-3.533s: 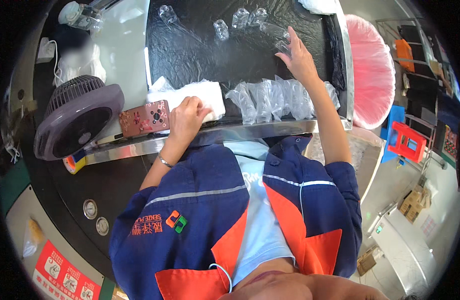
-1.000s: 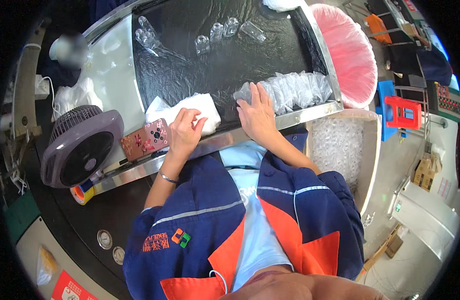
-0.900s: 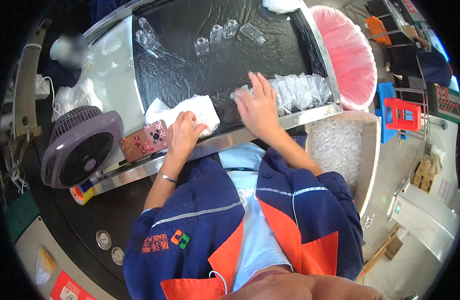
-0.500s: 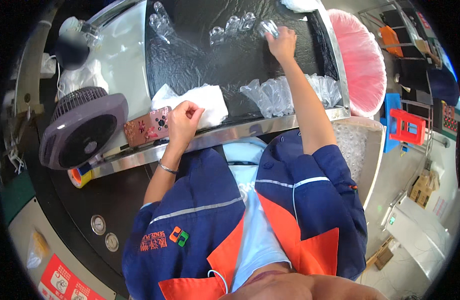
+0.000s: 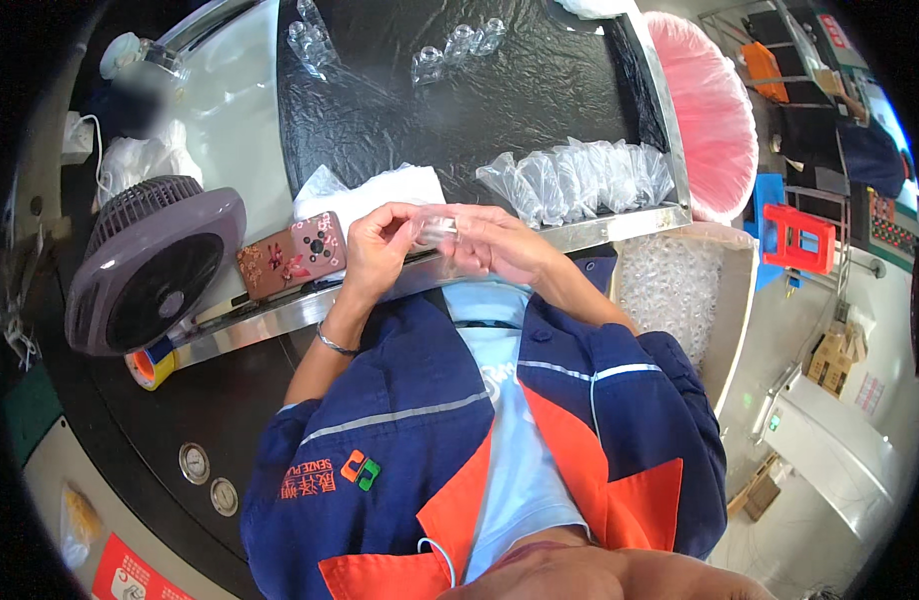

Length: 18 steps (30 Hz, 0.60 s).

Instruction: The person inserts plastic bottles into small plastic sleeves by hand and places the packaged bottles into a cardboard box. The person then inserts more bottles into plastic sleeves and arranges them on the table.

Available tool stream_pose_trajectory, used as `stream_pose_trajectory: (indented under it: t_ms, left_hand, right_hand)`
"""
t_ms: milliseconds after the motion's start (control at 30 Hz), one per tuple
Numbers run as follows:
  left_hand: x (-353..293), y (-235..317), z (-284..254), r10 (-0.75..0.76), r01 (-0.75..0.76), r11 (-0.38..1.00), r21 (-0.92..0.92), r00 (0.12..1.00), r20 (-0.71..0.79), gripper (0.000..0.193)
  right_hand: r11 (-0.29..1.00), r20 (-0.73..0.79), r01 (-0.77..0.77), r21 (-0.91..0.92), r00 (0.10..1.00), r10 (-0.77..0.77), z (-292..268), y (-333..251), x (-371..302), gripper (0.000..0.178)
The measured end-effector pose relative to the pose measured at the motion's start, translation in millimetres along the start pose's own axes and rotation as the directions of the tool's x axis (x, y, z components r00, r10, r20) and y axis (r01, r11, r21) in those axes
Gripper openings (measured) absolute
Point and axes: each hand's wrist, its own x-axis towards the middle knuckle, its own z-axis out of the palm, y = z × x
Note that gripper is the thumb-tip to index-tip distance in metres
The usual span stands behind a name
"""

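Observation:
A small clear plastic piece [image 5: 437,231] is held between my two hands just above the front edge of the worktable. My left hand [image 5: 378,250], with a bracelet at the wrist, pinches its left end with thumb and fingertips. My right hand [image 5: 505,244] is closed round its right end, and its fingers partly hide the piece. Farther back on the black sheet [image 5: 380,130] stands a short row of similar clear pieces [image 5: 463,42]. Another group of clear pieces [image 5: 310,40] lies at the far left.
Clear plastic bags [image 5: 580,182] line the front right of the table, with a white cloth [image 5: 395,188] behind my left hand. A patterned phone [image 5: 293,258] and grey fan [image 5: 160,265] stand left. Right are a carton of clear parts [image 5: 670,290] and a pink-lined tub [image 5: 705,115].
My right hand has come back from the far row to the table's front edge with a clear plastic piece. My left hand now grips it too.

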Motion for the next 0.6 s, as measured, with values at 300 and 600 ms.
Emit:
stream_pose_trajectory:
  t_ms: [300, 600]
  left_hand:
    - [-13.5, 17.4, 33.3, 0.327, -0.391, 0.833, 0.392, 0.918, 0.223, 0.009]
    - [1.7, 18.2, 22.1, 0.368, -0.406, 0.780, 0.477, 0.913, 0.175, 0.011]
  right_hand:
    - [0.751, -0.168, 0.280, -0.598, 0.872, -0.460, 18.2, 21.2, 2.5, 0.035]
    - [0.067, 0.011, 0.083, -0.994, 0.706, -0.708, 2.4, 14.6, 3.5, 0.033]
